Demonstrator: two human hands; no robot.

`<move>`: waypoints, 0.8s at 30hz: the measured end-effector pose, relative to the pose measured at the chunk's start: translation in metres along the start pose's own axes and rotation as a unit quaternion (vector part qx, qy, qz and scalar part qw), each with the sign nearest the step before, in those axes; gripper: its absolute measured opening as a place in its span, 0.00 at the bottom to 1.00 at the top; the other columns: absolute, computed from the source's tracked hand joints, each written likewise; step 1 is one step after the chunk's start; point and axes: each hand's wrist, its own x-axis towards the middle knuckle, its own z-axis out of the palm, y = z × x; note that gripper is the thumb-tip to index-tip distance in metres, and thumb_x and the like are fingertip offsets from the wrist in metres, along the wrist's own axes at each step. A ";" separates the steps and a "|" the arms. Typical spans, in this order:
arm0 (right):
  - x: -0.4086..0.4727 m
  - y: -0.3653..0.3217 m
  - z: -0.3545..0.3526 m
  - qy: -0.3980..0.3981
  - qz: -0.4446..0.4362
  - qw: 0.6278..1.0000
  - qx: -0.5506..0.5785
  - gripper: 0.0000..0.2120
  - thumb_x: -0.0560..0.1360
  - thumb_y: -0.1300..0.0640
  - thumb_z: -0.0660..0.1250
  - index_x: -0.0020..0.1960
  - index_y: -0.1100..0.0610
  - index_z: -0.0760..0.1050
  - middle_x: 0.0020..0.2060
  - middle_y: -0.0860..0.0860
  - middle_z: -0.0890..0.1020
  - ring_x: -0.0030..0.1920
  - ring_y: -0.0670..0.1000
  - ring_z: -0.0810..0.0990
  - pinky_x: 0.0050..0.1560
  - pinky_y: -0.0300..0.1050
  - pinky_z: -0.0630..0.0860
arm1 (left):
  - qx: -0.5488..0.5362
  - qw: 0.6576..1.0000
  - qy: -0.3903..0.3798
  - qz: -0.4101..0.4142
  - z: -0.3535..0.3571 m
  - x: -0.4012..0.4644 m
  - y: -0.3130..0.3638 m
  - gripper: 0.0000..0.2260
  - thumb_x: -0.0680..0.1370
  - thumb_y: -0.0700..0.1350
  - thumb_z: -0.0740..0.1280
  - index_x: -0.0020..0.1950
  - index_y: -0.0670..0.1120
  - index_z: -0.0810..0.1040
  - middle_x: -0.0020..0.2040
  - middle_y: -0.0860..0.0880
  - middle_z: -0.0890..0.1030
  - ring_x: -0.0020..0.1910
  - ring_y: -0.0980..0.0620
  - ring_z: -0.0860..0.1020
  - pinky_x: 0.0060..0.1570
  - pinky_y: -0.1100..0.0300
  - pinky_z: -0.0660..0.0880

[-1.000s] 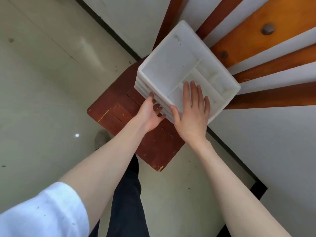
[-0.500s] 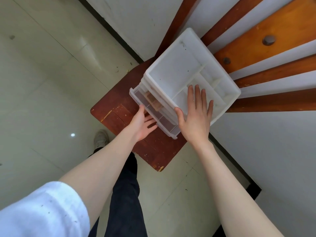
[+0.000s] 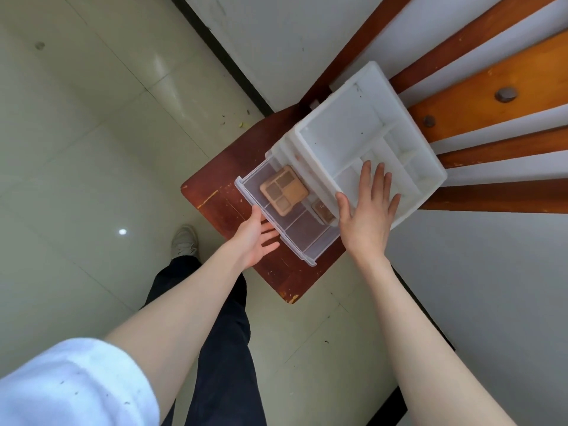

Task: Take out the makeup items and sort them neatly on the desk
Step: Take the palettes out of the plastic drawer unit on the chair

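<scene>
A white plastic organizer [image 3: 338, 130] with an open divided top tray stands on a small red-brown desk [image 3: 221, 207]. Its clear top drawer [image 3: 304, 238] is pulled out toward me. Inside lies a tan eyeshadow palette [image 3: 284, 190] and a smaller brown item [image 3: 322, 210], half hidden under the organizer's top. My left hand [image 3: 253, 238] holds the drawer's front edge, thumb on the rim and fingers underneath. Flat on the near edge of the top tray, my right hand [image 3: 365, 216] presses with straight fingers.
Orange and brown wooden slats [image 3: 491, 87] with bolts run behind the organizer on the right. A white wall with black skirting borders the desk. Pale floor tiles spread to the left, where my shoe [image 3: 184, 241] and dark trouser leg stand near the desk.
The clear drawer has slid out toward me under my left hand, uncovering the palette and the small brown item. My right hand has stayed flat on the organizer's top.
</scene>
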 end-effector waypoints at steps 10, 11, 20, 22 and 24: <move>-0.051 -0.030 0.013 0.094 -0.061 0.983 0.145 0.16 0.78 0.63 0.60 0.66 0.61 0.71 0.68 0.58 0.69 0.70 0.56 0.66 0.70 0.49 0.62 | 0.071 0.997 -0.036 -0.002 -0.012 -0.017 0.010 0.20 0.82 0.50 0.56 0.72 0.45 0.64 0.70 0.45 0.69 0.67 0.46 0.69 0.61 0.52 0.69; -0.059 -0.034 0.020 0.073 -0.074 0.983 0.152 0.16 0.78 0.62 0.60 0.65 0.60 0.72 0.66 0.57 0.72 0.67 0.54 0.70 0.67 0.48 0.66 | 0.075 0.997 -0.035 0.000 -0.013 -0.018 0.011 0.20 0.82 0.49 0.56 0.72 0.45 0.64 0.70 0.45 0.69 0.67 0.46 0.69 0.61 0.53 0.69; -0.007 -0.058 0.071 -0.202 0.351 0.744 0.532 0.23 0.81 0.62 0.54 0.74 0.61 0.55 0.71 0.56 0.66 0.66 0.52 0.70 0.68 0.49 0.68 | 0.215 0.945 0.128 0.209 -0.022 -0.015 0.025 0.17 0.80 0.41 0.55 0.68 0.48 0.67 0.65 0.50 0.71 0.63 0.52 0.70 0.64 0.58 0.65; 0.003 -0.062 0.075 -0.180 0.402 0.653 0.616 0.22 0.80 0.66 0.54 0.73 0.64 0.56 0.69 0.59 0.68 0.67 0.55 0.70 0.64 0.49 0.69 | 0.281 0.896 0.160 0.303 -0.025 -0.018 0.028 0.20 0.79 0.36 0.54 0.70 0.47 0.65 0.68 0.49 0.67 0.66 0.52 0.67 0.61 0.64 0.61; 0.009 -0.066 0.077 -0.160 0.429 0.607 0.650 0.20 0.79 0.67 0.54 0.71 0.64 0.60 0.66 0.59 0.71 0.65 0.56 0.72 0.63 0.51 0.70 | 0.375 0.792 0.200 0.439 -0.025 -0.024 0.034 0.21 0.76 0.32 0.55 0.69 0.42 0.68 0.67 0.46 0.68 0.66 0.49 0.66 0.62 0.65 0.59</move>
